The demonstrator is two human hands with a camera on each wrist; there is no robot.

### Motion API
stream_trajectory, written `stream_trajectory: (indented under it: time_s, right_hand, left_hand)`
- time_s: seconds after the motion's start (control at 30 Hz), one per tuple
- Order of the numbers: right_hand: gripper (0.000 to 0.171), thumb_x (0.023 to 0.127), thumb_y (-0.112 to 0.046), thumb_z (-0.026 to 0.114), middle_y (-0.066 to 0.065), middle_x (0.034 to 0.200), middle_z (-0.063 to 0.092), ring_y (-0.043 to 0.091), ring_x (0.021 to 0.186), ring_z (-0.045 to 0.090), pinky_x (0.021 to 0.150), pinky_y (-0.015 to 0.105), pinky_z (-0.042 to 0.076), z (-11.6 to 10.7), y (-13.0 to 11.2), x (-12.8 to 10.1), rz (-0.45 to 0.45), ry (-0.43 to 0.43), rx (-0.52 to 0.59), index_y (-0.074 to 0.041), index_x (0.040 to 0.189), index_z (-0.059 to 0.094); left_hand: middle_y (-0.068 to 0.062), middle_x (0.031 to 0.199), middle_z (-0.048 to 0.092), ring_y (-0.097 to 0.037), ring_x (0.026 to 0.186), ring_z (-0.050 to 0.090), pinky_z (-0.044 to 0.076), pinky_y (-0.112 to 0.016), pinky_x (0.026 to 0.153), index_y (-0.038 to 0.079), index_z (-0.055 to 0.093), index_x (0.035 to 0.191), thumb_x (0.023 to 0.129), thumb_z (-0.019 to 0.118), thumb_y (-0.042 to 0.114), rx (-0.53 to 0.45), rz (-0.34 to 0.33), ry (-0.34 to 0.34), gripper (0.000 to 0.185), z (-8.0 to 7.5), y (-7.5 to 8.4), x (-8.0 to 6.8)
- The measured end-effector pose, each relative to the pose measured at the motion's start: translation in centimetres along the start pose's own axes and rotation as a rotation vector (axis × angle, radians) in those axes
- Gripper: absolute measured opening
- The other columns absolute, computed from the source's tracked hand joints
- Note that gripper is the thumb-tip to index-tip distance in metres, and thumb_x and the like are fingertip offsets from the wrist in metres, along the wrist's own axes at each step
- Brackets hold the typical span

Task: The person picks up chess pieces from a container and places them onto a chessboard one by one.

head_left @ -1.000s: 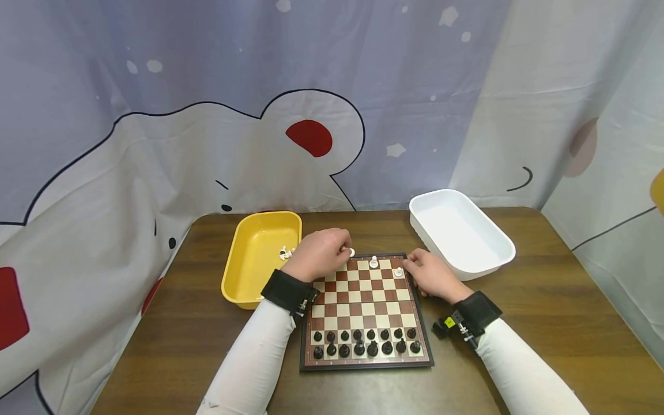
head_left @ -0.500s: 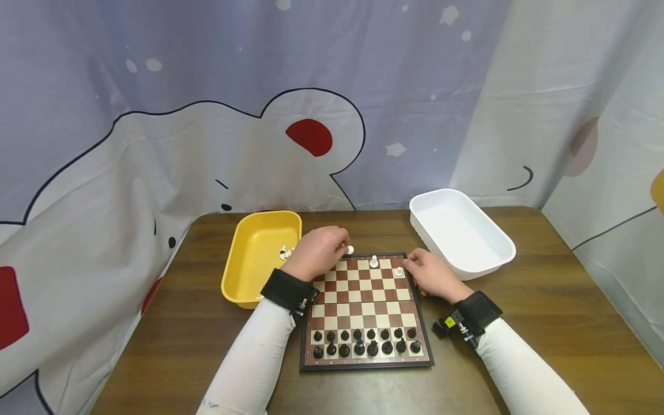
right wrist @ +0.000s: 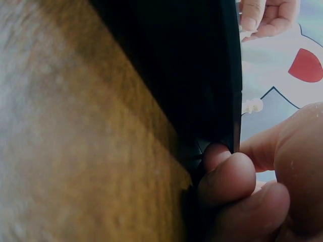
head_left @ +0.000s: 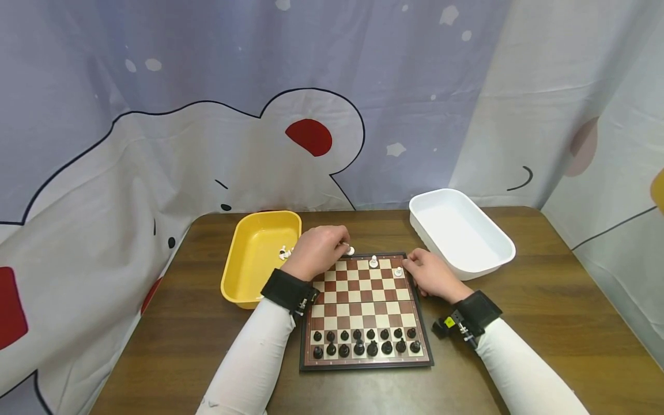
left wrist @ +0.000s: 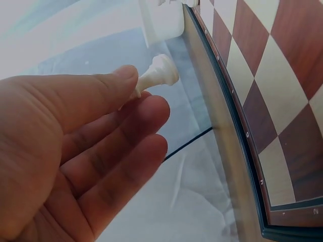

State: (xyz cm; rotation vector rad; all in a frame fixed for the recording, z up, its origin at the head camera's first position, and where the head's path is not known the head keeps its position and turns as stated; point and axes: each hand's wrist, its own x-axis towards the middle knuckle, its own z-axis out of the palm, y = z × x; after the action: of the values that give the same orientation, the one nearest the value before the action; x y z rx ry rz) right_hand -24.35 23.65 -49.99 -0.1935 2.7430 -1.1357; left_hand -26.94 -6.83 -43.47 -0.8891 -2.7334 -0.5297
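Nearest on the dark wooden table (head_left: 544, 323) lies the square brown-and-cream chessboard with a black rim (head_left: 365, 311). Two rows of black chess pieces (head_left: 365, 341) stand along its near edge.

At the board's far right corner the right hand (head_left: 430, 275) rests on the table; in the right wrist view its fingers (right wrist: 227, 176) curl against the board's black edge, touching it. Two small white chess pieces stand on the far ranks just left of this hand: one (head_left: 398, 271) close by its fingertips, the other (head_left: 373, 262) a little farther left.

At the board's far left corner the left hand (head_left: 317, 252) hovers, pinching a small white plastic pawn (head_left: 350, 251) between thumb and forefinger; the left wrist view shows the pawn's round head sticking out beyond the fingertips (left wrist: 146, 108), lifted clear of the board.

Left of that hand sits a yellow rectangular plastic tray (head_left: 249, 288) with a few white pieces (head_left: 286, 252) inside. Far right sits a white rectangular plastic tray (head_left: 493, 253), just beyond the right hand.
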Motion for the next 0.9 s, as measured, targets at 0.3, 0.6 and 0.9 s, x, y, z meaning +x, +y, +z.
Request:
stream_trajectory:
  time_s: [0.3,0.6,0.9]
  right_hand:
    - [0.030,0.116,-0.026,0.051,0.005,0.060,0.059,0.017,0.042,0.055,0.043,0.032,0.042,0.0,0.0,0.1,0.005,0.000,-0.004,0.002,0.120,0.061]
    - [0.031,0.116,-0.025,0.050,0.006,0.064,0.060,0.017,0.043,0.056,0.043,0.032,0.043,0.0,-0.1,0.0,0.006,0.002,-0.004,0.003,0.121,0.061]
    - [0.031,0.116,-0.025,0.050,0.006,0.064,0.060,0.017,0.043,0.056,0.043,0.032,0.043,0.0,-0.2,-0.1,0.002,0.004,-0.003,0.003,0.121,0.061]
  left_hand:
    - [-0.001,0.101,0.079,-0.016,0.087,0.070,0.060,-0.036,0.084,0.010,0.081,0.112,0.108,0.076,0.013,-0.063,0.042,-0.034,0.008,0.4,0.3,0.1]
    - [-0.004,0.111,0.080,-0.021,0.100,0.075,0.061,-0.039,0.094,0.008,0.081,0.121,0.110,0.072,0.012,-0.093,0.062,-0.104,0.015,1.1,1.1,0.2]
    - [-0.004,0.111,0.081,-0.021,0.098,0.076,0.062,-0.039,0.089,0.009,0.082,0.119,0.108,0.074,0.010,-0.094,0.091,-0.112,0.014,2.1,1.8,0.1]
